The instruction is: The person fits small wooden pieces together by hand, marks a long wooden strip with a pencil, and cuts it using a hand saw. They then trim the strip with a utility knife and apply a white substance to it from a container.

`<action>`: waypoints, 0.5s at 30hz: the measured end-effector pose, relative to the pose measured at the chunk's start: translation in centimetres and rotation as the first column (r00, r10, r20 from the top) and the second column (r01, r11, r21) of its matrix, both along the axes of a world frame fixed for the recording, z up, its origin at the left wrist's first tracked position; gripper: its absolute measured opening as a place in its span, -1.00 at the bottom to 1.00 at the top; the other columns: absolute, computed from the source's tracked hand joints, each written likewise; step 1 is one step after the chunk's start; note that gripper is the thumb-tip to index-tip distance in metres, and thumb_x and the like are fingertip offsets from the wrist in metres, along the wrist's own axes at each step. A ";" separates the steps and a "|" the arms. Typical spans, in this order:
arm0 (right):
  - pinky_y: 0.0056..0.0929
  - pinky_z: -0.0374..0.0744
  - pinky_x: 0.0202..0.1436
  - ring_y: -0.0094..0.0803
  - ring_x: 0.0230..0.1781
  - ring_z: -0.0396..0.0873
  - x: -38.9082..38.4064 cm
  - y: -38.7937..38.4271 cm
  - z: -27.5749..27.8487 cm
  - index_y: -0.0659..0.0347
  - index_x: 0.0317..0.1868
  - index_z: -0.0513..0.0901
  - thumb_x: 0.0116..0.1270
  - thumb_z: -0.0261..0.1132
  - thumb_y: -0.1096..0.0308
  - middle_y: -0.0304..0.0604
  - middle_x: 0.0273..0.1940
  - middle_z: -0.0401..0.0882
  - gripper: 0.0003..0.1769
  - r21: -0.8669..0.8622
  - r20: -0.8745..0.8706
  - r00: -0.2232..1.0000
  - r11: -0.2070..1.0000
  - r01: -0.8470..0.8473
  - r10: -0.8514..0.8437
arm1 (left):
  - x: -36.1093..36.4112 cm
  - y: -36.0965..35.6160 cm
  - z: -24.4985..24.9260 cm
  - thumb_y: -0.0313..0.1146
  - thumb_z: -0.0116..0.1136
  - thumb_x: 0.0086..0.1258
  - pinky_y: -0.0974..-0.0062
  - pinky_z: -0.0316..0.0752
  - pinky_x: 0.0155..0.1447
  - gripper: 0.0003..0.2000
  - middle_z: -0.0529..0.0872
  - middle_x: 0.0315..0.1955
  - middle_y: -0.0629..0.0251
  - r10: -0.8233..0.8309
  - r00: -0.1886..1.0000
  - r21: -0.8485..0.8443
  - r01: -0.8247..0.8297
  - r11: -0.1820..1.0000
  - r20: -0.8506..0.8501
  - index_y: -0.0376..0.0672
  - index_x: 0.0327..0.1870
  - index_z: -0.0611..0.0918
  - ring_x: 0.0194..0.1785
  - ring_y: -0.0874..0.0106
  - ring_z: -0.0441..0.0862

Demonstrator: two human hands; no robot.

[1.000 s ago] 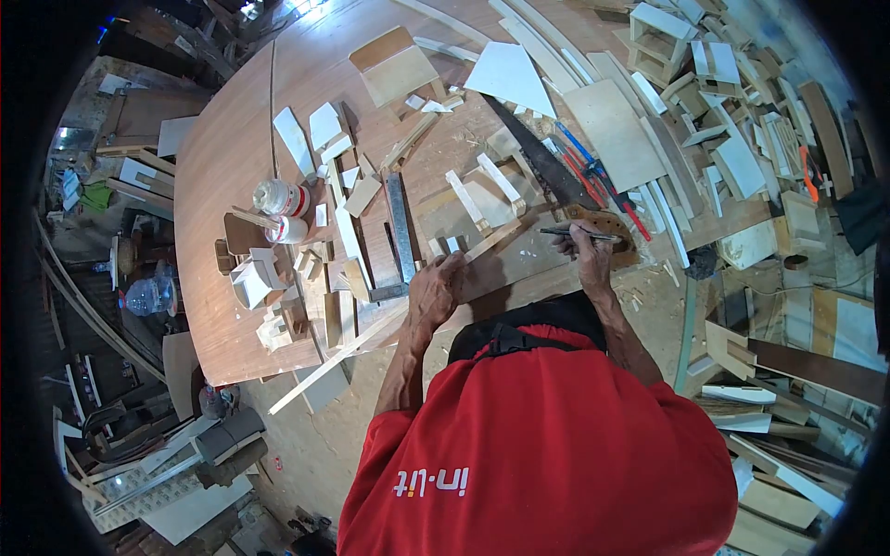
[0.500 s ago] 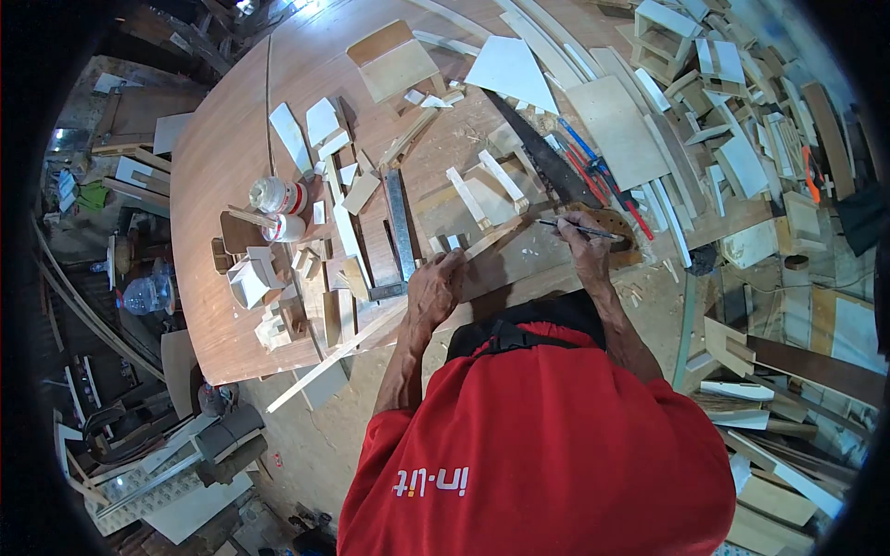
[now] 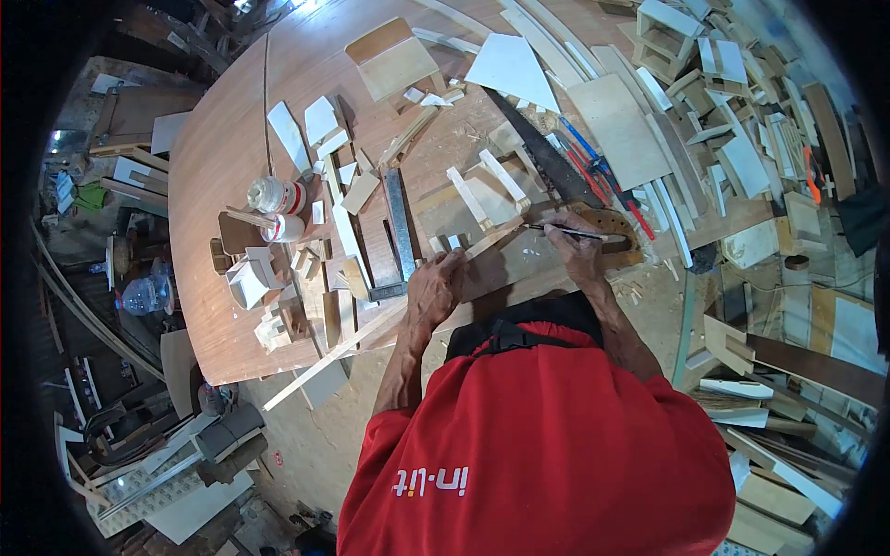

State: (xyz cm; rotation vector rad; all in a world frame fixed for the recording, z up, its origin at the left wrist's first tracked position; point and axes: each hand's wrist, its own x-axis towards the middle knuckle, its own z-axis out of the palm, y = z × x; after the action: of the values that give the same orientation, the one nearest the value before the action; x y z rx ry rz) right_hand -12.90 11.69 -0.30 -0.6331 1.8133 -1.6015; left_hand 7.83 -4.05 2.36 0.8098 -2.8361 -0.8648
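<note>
One pencil (image 3: 540, 227) was clamped in the right hand (image 3: 575, 252) grip, shifted leftward since before. One long strip (image 3: 366, 332) was pinned to the table (image 3: 222, 139) by the closed left hand (image 3: 434, 289) grip.

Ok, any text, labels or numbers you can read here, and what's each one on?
"in-lit": white letters on the red shirt.
Red labels on the two jars: too blurred to read.
Markings on the steel square: too small to read.
</note>
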 end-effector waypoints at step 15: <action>-0.43 0.58 -0.21 -0.43 -0.31 0.62 0.7 -1.2 0.7 0.28 -0.22 0.67 0.25 0.27 0.40 -0.14 -0.33 0.67 -0.85 -0.005 -0.212 0.974 0.996 -0.088 0.085 | 0.2 -0.1 -0.4 -0.30 0.07 0.38 0.13 0.55 -0.16 -0.82 0.69 -0.25 0.08 -0.001 0.999 0.031 0.002 1.000 -0.040 -0.12 -0.09 0.60 -0.21 0.03 0.65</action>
State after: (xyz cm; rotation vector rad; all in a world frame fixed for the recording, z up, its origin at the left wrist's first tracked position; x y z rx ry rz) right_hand -12.20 10.45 0.37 -0.9066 1.8977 -1.5393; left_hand 8.01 -4.12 1.95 0.7855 -2.7960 -0.9174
